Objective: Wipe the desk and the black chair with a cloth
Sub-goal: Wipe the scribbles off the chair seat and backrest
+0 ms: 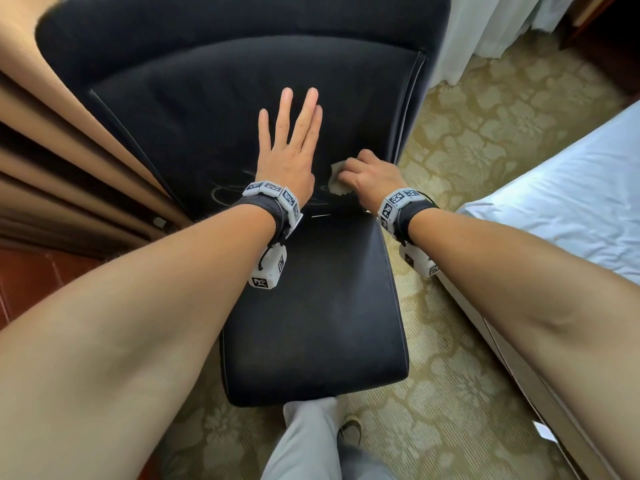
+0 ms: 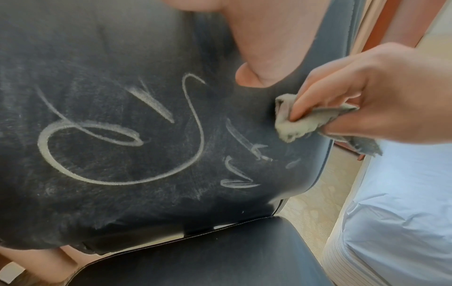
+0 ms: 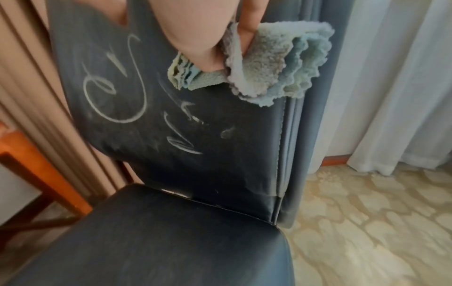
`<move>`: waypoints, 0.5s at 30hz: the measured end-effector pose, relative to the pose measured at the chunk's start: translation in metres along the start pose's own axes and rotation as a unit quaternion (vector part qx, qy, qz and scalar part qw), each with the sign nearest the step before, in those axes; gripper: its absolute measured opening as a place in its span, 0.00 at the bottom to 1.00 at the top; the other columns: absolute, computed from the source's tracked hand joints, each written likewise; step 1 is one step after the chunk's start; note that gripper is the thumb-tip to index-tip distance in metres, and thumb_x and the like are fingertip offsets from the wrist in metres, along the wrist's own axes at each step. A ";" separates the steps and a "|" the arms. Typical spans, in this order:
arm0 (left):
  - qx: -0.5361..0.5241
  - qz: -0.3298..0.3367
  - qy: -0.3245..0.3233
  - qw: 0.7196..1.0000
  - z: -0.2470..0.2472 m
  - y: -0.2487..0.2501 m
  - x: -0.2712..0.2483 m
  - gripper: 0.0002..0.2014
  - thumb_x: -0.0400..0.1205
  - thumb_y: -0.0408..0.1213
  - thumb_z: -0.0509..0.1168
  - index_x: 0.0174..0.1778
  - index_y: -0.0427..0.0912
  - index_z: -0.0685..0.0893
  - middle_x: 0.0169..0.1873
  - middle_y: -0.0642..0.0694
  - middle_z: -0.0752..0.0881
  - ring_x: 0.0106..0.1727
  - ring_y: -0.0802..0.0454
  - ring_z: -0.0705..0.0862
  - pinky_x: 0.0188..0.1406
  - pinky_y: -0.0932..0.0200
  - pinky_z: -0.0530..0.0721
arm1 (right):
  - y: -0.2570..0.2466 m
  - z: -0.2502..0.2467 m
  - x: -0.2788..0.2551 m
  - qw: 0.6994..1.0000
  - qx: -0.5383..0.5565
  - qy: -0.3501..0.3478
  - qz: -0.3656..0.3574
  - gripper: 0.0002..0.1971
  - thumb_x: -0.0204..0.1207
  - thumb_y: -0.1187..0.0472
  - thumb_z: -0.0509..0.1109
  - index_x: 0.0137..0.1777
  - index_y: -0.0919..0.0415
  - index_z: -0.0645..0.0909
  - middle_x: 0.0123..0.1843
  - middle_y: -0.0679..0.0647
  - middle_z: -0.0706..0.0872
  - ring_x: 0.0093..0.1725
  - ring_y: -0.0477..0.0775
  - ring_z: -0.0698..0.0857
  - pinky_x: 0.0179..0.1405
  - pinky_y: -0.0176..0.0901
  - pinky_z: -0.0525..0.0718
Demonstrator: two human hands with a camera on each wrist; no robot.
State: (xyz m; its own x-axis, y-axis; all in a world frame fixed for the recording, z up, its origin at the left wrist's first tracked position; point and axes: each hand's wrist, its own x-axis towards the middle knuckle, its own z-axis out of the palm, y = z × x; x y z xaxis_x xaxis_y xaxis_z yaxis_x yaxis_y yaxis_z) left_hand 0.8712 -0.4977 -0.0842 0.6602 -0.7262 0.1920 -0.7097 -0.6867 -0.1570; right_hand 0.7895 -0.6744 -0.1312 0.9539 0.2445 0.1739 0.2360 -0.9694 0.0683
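On the backrest of the black chair (image 1: 242,109), low down near the seat (image 1: 311,306), pale chalky scribbles (image 2: 117,139) cover the dark leather: a large loop, a tall curl and several short strokes, with a dusty smear around them. The left hand (image 1: 287,157) lies flat against the backrest above the marks, its fingers (image 1: 304,112) straight and spread, holding nothing. The right hand (image 1: 374,174) is curled around a bunched cloth (image 3: 276,63), a pale greenish-grey piece with frilled edges, and presses it to the backrest near the right edge, just above and beside the rightmost scribbles. In the left wrist view a fingertip pins the folded cloth against the leather, while loose folds hang out behind the hand. The two hands are apart, the left one higher and nearer the middle of the backrest.

The chair stands on a carpet (image 1: 467,150) patterned in cream and gold. Tan curtains (image 1: 52,150) hang to its left, white sheer curtains (image 3: 391,87) behind and to the right, and a bed (image 1: 571,202) with light bedding sits to the right. A piece of orange-brown wooden furniture (image 3: 31,168) shows to the left of the seat in the right wrist view. The person's grey trouser leg (image 1: 304,441) and a shoe (image 1: 349,431) show below the seat's front edge.
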 end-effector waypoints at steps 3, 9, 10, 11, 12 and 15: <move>0.008 0.019 -0.005 1.000 0.002 0.004 -0.004 0.47 0.74 0.31 0.65 0.87 0.41 0.48 0.87 0.43 0.43 0.86 0.33 0.43 0.81 0.27 0.50 | 0.003 -0.003 -0.016 0.995 0.022 0.055 0.077 0.10 0.67 0.69 0.73 0.47 0.56 0.84 0.46 0.49 0.83 0.46 0.56 0.79 0.26 0.41 0.76; 0.032 0.023 -0.023 0.999 0.013 0.011 -0.011 0.46 0.75 0.32 0.64 0.87 0.43 0.48 0.87 0.43 0.40 0.87 0.35 0.42 0.80 0.25 0.51 | 0.007 -0.020 -0.026 0.982 0.040 0.111 0.147 0.14 0.69 0.65 0.67 0.53 0.53 0.83 0.51 0.47 0.82 0.51 0.54 0.79 0.34 0.42 0.81; 0.035 0.023 -0.026 0.999 0.015 0.013 -0.013 0.46 0.75 0.32 0.64 0.87 0.43 0.47 0.87 0.43 0.40 0.87 0.35 0.41 0.80 0.25 0.51 | 0.006 -0.022 -0.023 0.980 0.045 0.117 0.158 0.14 0.70 0.65 0.65 0.55 0.54 0.82 0.52 0.47 0.82 0.52 0.54 0.78 0.35 0.42 0.81; 0.036 0.023 -0.028 0.999 0.017 0.014 -0.014 0.46 0.75 0.32 0.64 0.87 0.43 0.47 0.87 0.43 0.40 0.87 0.35 0.41 0.80 0.25 0.50 | 0.005 -0.022 -0.019 0.978 0.048 0.122 0.165 0.15 0.71 0.65 0.63 0.56 0.54 0.82 0.53 0.47 0.82 0.53 0.54 0.78 0.35 0.43 0.81; 0.035 0.023 -0.027 0.999 0.020 0.015 -0.015 0.46 0.75 0.32 0.64 0.87 0.43 0.47 0.87 0.43 0.40 0.87 0.35 0.41 0.80 0.25 0.50 | 0.004 -0.019 -0.017 0.977 0.046 0.126 0.166 0.15 0.73 0.64 0.61 0.57 0.54 0.82 0.53 0.47 0.82 0.53 0.54 0.78 0.35 0.43 0.81; 0.033 0.028 -0.018 0.999 0.027 0.015 -0.014 0.45 0.75 0.30 0.63 0.87 0.43 0.48 0.87 0.43 0.41 0.87 0.35 0.42 0.80 0.25 0.51 | 0.003 -0.005 -0.011 0.979 0.031 0.132 0.152 0.15 0.76 0.64 0.59 0.58 0.54 0.82 0.53 0.46 0.83 0.51 0.53 0.79 0.35 0.42 0.82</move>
State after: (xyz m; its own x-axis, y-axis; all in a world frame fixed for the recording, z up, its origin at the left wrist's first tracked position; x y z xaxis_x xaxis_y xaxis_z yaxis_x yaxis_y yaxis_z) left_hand 0.8583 -0.4985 -0.1155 0.6294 -0.7633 0.1459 -0.7288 -0.6449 -0.2301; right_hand 0.7785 -0.6801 -0.1279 0.9023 -0.0652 0.4262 -0.0321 -0.9959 -0.0844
